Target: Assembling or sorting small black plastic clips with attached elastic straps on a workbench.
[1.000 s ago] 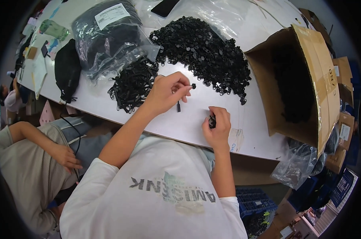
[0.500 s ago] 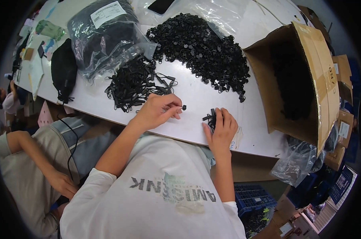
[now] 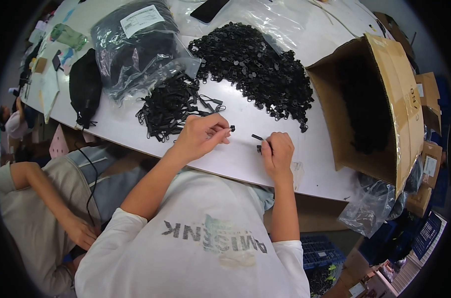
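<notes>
Pinching a small black piece [image 3: 232, 128] in your left hand [image 3: 200, 137], black pulls [image 3: 257, 137] in your right hand [image 3: 281, 151], you hold them apart over desk [image 3: 317, 149], plenty remaining in left heap [image 3: 168, 107] and far heap [image 3: 250, 62].

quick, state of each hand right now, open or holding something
Left hand: closed, pinching a small black piece, too small to identify.
Right hand: closed, holding black cord pulls; exact number hidden.

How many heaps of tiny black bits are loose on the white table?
2. A heap of looped black sticks lies beside the left hand; a larger heap of small black bits lies left of the open brown cardboard box.
</notes>
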`<state>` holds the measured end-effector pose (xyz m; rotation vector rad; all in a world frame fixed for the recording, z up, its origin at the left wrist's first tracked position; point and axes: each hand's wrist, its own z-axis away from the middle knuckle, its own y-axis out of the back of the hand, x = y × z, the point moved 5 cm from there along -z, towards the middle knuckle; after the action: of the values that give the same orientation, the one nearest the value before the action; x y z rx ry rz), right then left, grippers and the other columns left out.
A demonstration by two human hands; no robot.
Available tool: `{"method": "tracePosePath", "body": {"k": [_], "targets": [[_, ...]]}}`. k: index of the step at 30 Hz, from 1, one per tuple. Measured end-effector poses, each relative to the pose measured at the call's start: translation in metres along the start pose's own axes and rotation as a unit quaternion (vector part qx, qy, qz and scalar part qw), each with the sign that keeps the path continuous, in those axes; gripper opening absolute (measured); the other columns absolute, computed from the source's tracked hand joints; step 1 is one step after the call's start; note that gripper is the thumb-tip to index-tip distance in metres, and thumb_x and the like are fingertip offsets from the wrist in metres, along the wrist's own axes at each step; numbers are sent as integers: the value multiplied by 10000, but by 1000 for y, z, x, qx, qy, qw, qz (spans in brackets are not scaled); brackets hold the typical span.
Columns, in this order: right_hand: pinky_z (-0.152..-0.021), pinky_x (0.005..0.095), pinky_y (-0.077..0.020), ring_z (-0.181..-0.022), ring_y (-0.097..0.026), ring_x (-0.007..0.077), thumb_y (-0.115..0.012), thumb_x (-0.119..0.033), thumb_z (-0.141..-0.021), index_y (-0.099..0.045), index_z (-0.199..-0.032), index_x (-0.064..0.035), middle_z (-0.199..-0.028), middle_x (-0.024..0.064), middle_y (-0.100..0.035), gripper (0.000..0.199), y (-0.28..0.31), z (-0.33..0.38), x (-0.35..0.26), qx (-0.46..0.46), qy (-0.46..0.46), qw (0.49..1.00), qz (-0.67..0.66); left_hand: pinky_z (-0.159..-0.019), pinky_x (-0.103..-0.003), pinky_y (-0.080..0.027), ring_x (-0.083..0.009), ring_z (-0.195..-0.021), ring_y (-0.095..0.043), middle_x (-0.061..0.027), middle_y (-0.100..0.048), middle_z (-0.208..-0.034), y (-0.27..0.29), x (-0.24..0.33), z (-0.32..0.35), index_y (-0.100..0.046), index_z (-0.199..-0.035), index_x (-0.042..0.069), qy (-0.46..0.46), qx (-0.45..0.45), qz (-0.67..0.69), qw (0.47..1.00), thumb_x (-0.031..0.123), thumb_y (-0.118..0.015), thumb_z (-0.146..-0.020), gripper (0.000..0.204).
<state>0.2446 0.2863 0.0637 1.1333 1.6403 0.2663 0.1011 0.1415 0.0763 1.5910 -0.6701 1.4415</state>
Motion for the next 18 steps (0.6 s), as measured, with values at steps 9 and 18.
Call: {"method": "tracePosePath", "body": {"k": [9,18], "targets": [[-671,313,-414,-699,-511,213,-539,29,-722,-402,-636,-20,-715,90,-485,169,-5,7,13,190,-111,931,-291,-601,-238,-564,-190,-705,-710,-103,-670,-728,-7,0,-9,-592,-823,-43,-31,40,21,999,16,-611,-857,71],[-532,230,-448,-577,-538,123,-477,58,-886,-356,-777,-43,-815,145,-590,191,-7,19,18,189,-241,813,-495,-650,-242,-572,-187,-738,-708,-107,-678,-777,-17,-7,-13,-610,-871,-61,1,37,-39,999,-17,-628,-833,61]]}}
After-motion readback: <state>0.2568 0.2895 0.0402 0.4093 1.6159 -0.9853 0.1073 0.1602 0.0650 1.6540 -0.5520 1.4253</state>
